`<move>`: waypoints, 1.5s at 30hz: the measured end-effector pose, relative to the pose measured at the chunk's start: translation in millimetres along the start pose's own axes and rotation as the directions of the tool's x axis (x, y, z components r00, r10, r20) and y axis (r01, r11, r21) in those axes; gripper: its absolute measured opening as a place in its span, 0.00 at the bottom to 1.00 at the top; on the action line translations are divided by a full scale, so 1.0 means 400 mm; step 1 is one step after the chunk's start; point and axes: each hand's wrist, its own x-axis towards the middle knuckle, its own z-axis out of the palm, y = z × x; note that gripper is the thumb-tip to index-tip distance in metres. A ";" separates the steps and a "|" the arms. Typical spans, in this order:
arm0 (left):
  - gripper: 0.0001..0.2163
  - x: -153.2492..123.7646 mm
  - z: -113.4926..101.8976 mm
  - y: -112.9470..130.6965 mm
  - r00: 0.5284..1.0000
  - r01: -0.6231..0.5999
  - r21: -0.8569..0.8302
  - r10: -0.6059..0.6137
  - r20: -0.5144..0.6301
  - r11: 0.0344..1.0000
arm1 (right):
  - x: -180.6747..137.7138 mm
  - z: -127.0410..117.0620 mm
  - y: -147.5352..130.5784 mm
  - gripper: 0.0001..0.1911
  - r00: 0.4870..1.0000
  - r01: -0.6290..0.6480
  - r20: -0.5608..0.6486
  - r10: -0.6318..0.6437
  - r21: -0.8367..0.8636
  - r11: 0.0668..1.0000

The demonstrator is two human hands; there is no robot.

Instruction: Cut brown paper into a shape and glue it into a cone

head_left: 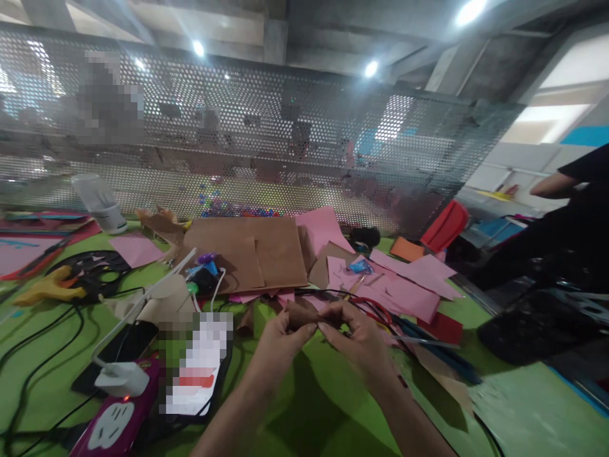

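Observation:
Both of my hands meet over the green table, fingers pinching a small piece of brown paper that looks rolled or folded. My left hand grips its left and near side. At the right end, my right hand holds it between thumb and fingers, with the two thumbs almost touching. Part of the paper is hidden by the fingers. Left of my left hand, a small rolled brown paper piece stands on the table. Just beyond the hands lie scraps of pink paper.
A large brown paper sheet lies behind the hands. To the left are a phone, a white charger in a purple power strip, cables and a yellow glue gun. Scissors lie right. A person stands at far right.

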 end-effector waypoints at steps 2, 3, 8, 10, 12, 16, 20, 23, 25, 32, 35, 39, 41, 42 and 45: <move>0.12 0.002 0.000 -0.003 1.000 0.011 -0.024 -0.012 -0.015 1.000 | 0.001 0.000 0.004 0.04 1.000 -0.008 0.010 0.008 -0.002 1.000; 0.13 0.003 0.000 -0.003 1.000 0.018 -0.039 -0.019 -0.020 0.999 | 0.001 0.000 0.006 0.05 1.000 -0.009 0.015 0.009 0.002 1.000; 0.13 -0.003 0.003 0.005 0.998 0.015 -0.054 -0.018 -0.055 0.998 | -0.009 0.001 0.004 0.05 1.000 0.024 -0.020 -0.024 0.009 1.000; 0.12 -0.007 0.003 0.010 0.996 0.034 -0.053 -0.038 -0.078 0.998 | -0.011 0.002 0.002 0.05 0.999 0.031 -0.045 -0.031 0.003 1.000; 0.12 -0.009 0.001 0.015 0.993 0.049 -0.060 -0.055 -0.102 0.997 | -0.008 -0.002 0.003 0.06 0.997 0.025 -0.074 -0.026 -0.010 1.000; 0.15 -0.012 -0.003 0.025 0.986 0.051 -0.072 -0.062 -0.154 0.996 | 0.000 -0.032 0.013 0.07 0.982 0.027 -0.189 -0.023 0.016 1.000; 0.14 -0.011 -0.008 0.022 0.982 0.013 -0.035 -0.019 -0.188 0.999 | -0.038 -0.105 0.027 0.10 0.952 -0.006 -0.307 0.012 0.022 1.000; 0.13 -0.009 -0.014 0.014 0.980 0.007 -0.021 -0.011 -0.197 1.000 | -0.110 -0.189 0.059 0.12 0.944 -0.141 -0.320 0.079 -0.175 0.974; 0.13 -0.009 -0.017 0.010 0.979 0.012 -0.018 -0.016 -0.204 1.000 | -0.162 -0.252 0.093 0.12 0.936 -0.236 -0.332 0.120 -0.338 0.911; 0.15 -0.014 -0.018 0.004 0.984 0.030 0.026 -0.024 -0.178 0.999 | -0.258 -0.368 0.210 0.09 0.965 -0.262 -0.182 0.188 -0.646 0.717; 0.14 -0.013 -0.017 0.000 0.986 0.011 0.032 -0.006 -0.165 0.999 | -0.260 -0.369 0.212 0.09 0.965 -0.262 -0.180 0.190 -0.659 0.705; 0.14 -0.010 -0.016 -0.001 0.984 0.018 0.025 -0.014 -0.180 1.000 | -0.239 -0.383 0.164 0.11 0.971 -0.236 -0.133 0.197 -0.653 0.719; 0.14 -0.010 -0.014 0.001 0.984 0.026 0.023 -0.022 -0.176 0.999 | -0.205 -0.389 0.139 0.14 0.977 -0.211 -0.125 0.172 -0.671 0.711; 0.15 -0.010 -0.012 0.003 0.985 0.026 0.023 -0.022 -0.171 0.999 | -0.181 -0.389 0.131 0.14 0.981 -0.191 -0.117 0.153 -0.688 0.700; 0.13 -0.013 -0.007 0.008 0.987 0.010 0.022 -0.007 -0.161 1.000 | -0.087 -0.371 0.129 0.12 0.988 -0.127 -0.037 0.147 -0.735 0.666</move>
